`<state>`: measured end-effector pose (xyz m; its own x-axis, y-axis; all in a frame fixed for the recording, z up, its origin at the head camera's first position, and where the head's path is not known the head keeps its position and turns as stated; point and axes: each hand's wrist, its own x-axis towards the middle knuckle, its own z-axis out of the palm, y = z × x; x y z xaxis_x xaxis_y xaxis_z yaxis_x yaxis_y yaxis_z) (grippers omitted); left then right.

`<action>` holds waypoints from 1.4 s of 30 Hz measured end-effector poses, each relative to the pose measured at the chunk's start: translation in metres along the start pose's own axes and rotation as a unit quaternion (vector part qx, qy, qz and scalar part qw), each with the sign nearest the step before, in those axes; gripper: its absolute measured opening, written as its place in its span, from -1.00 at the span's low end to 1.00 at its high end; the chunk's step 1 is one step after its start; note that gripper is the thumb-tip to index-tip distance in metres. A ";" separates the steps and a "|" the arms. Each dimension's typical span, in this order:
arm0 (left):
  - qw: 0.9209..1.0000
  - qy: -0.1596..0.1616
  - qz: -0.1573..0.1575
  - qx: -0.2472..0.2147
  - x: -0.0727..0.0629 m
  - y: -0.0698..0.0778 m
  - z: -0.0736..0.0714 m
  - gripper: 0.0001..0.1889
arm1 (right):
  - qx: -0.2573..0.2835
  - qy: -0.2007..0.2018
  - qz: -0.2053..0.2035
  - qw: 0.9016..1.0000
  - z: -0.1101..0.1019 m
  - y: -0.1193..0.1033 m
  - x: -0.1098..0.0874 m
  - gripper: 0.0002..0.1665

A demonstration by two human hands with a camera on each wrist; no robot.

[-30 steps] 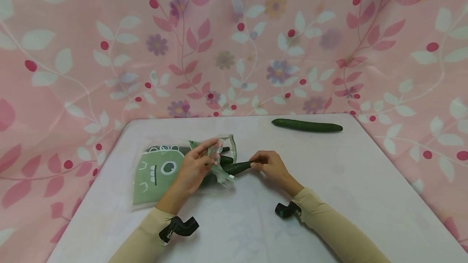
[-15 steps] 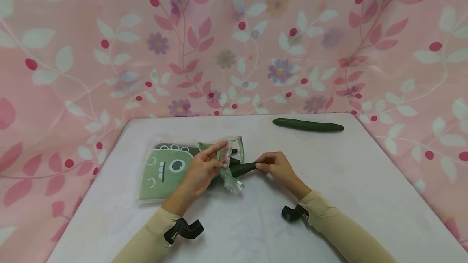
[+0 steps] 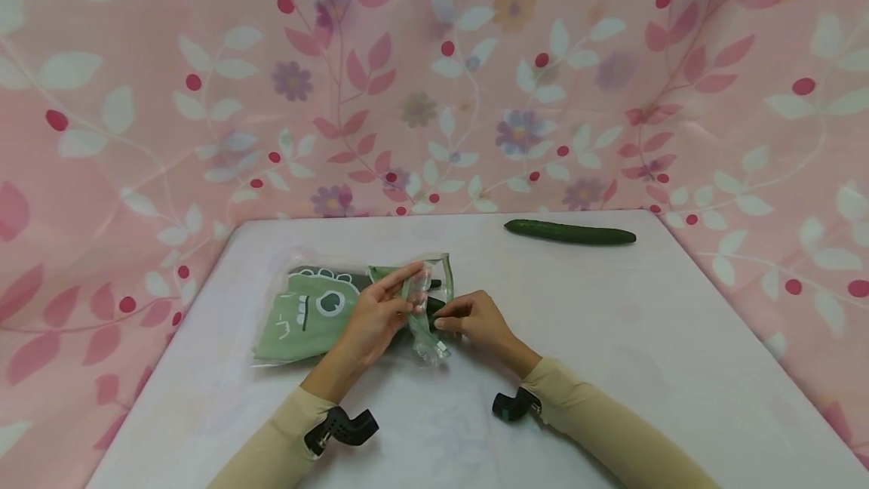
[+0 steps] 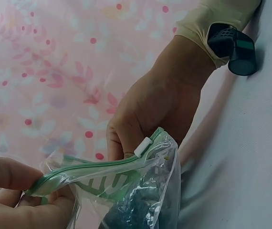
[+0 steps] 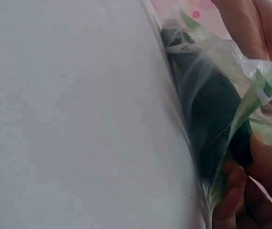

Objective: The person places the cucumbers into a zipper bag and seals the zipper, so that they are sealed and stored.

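A clear zip bag [image 3: 299, 323] with a green monster print lies on the table's left half, its mouth facing right. My left hand [image 3: 376, 315] pinches the zip edge [image 4: 98, 164] of the mouth, holding it up; the white slider [image 4: 143, 147] sits farther along that edge. My right hand [image 3: 478, 323] is at the mouth, thumb and fingers gripping the end of a dark green cucumber [image 5: 243, 145]. Most of that cucumber is inside the bag, blurred behind the plastic in the right wrist view. Other dark green pieces show inside by the mouth, partly hidden by my left hand.
Another cucumber [image 3: 570, 232] lies at the back right of the white-covered table [image 3: 611, 338]. Behind the table hangs a pink floral cloth [image 3: 434, 96]. A black wrist camera [image 3: 339, 425] sits on each sleeve.
My right hand has moved left, pushing the cucumber deeper into the bag, so little of it now sticks out. The bag and my left hand shifted slightly right earlier, then stayed.
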<state>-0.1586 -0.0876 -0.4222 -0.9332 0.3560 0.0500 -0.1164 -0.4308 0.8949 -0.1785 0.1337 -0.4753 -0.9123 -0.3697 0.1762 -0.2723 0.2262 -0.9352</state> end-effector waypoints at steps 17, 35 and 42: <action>0.999 0.021 0.017 0.019 -0.016 0.011 -0.007 -0.33 | -0.050 -0.030 0.014 0.998 -0.008 0.001 0.001 -0.92; 0.998 0.023 0.012 0.054 -0.026 0.005 -0.013 -0.37 | -0.112 -0.135 -0.086 0.981 -0.025 0.010 -0.001 -0.84; 0.998 0.020 0.025 0.050 -0.026 0.004 -0.014 -0.36 | -0.130 -0.152 -0.107 0.974 -0.028 0.011 -0.002 -0.80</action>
<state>-0.1398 -0.1103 -0.4262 -0.9501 0.3018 0.0789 -0.0372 -0.3607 0.9319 -0.1886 0.1620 -0.4771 -0.7046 -0.6738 0.2225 -0.5502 0.3207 -0.7710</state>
